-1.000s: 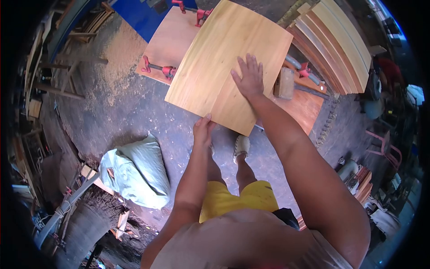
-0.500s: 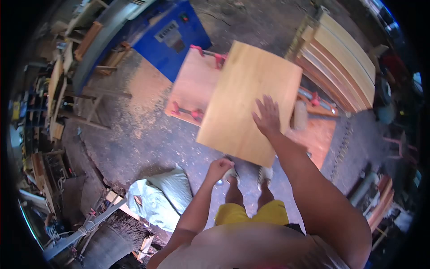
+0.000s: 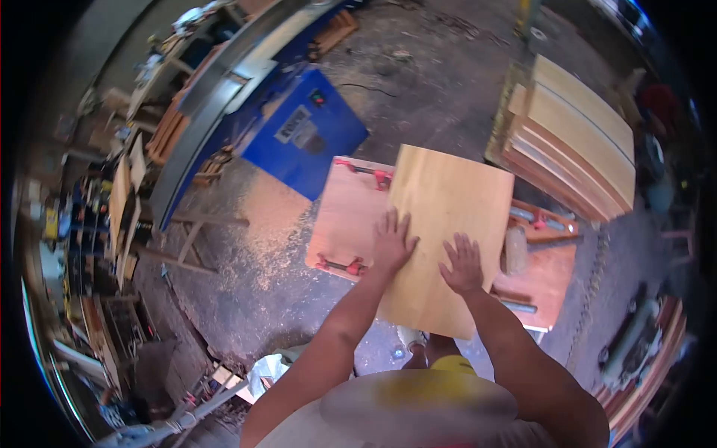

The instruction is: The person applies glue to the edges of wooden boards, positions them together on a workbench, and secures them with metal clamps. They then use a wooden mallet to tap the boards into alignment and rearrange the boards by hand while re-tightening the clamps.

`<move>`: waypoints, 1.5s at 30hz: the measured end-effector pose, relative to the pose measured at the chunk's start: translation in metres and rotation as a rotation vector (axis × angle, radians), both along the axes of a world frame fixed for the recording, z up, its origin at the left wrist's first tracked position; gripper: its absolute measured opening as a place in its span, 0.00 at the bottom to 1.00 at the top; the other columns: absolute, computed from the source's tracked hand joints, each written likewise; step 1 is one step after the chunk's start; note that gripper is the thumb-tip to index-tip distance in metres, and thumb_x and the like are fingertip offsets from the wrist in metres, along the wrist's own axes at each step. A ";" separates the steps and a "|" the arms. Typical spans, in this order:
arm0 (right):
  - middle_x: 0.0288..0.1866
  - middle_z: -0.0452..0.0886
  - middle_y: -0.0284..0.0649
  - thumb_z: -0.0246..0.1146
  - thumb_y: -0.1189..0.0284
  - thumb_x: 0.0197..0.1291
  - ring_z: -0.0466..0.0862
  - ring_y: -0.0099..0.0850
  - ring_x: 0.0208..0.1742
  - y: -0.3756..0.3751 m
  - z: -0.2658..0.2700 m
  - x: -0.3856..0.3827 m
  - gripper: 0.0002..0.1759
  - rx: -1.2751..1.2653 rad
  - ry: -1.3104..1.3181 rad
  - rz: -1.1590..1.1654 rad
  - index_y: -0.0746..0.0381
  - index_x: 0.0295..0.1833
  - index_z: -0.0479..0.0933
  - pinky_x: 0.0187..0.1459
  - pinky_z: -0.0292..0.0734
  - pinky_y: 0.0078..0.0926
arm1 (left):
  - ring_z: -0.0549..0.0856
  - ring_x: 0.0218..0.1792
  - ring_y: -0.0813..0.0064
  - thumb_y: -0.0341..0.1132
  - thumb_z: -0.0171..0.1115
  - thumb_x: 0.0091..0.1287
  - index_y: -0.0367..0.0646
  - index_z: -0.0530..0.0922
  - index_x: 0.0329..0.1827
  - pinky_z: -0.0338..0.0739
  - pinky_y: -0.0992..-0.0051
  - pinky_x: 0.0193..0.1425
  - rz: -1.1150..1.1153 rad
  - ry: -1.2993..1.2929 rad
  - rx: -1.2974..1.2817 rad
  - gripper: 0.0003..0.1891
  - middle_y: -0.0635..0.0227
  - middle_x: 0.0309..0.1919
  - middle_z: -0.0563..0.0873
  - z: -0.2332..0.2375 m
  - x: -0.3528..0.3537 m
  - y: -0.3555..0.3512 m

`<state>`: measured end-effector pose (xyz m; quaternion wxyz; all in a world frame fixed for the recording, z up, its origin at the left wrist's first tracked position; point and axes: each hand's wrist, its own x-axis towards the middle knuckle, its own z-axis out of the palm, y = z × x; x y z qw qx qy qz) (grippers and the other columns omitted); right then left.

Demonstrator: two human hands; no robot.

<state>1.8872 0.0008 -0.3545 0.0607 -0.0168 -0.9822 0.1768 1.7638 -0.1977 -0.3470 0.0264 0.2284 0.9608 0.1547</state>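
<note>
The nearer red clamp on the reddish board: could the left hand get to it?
Probably yes: the left hand lies flat on the light panel, and the nearer red clamp sits close beside it, nothing between.

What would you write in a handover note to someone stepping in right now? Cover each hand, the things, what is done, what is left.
Left hand: open, flat on the light wooden panel, near its left edge.
Right hand: open, flat on the panel.
Done: panel lies over the clamped reddish boards.
Left: probably squaring it up; it sits skewed, near end overhanging.
</note>
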 end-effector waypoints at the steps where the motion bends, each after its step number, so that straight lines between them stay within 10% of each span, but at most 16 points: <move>1: 0.76 0.61 0.47 0.60 0.54 0.60 0.56 0.46 0.78 0.000 0.005 -0.003 0.34 0.008 0.016 0.017 0.53 0.70 0.67 0.75 0.47 0.56 | 0.55 0.76 0.48 0.56 0.55 0.66 0.51 0.63 0.75 0.47 0.43 0.76 0.005 0.010 -0.037 0.36 0.50 0.76 0.57 -0.001 -0.004 0.005; 16: 0.71 0.67 0.46 0.55 0.61 0.65 0.63 0.42 0.74 0.092 -0.005 -0.201 0.32 0.122 0.060 -0.085 0.63 0.71 0.63 0.74 0.53 0.47 | 0.55 0.75 0.41 0.55 0.56 0.64 0.51 0.63 0.75 0.53 0.45 0.72 -0.016 -0.029 -0.132 0.36 0.44 0.75 0.57 0.000 -0.006 0.008; 37: 0.77 0.56 0.55 0.55 0.57 0.67 0.53 0.51 0.79 -0.008 -0.026 -0.111 0.38 0.190 -0.048 -0.391 0.64 0.76 0.55 0.75 0.46 0.54 | 0.54 0.76 0.44 0.54 0.54 0.66 0.53 0.64 0.75 0.53 0.46 0.71 -0.055 -0.038 0.068 0.34 0.45 0.76 0.56 -0.012 -0.012 -0.006; 45: 0.76 0.55 0.60 0.59 0.57 0.61 0.53 0.56 0.78 -0.090 0.006 -0.025 0.42 0.094 -0.080 -0.269 0.70 0.74 0.56 0.75 0.46 0.57 | 0.38 0.79 0.46 0.56 0.57 0.64 0.55 0.48 0.80 0.48 0.40 0.74 -0.206 -0.462 -0.106 0.44 0.49 0.79 0.39 0.024 -0.026 -0.015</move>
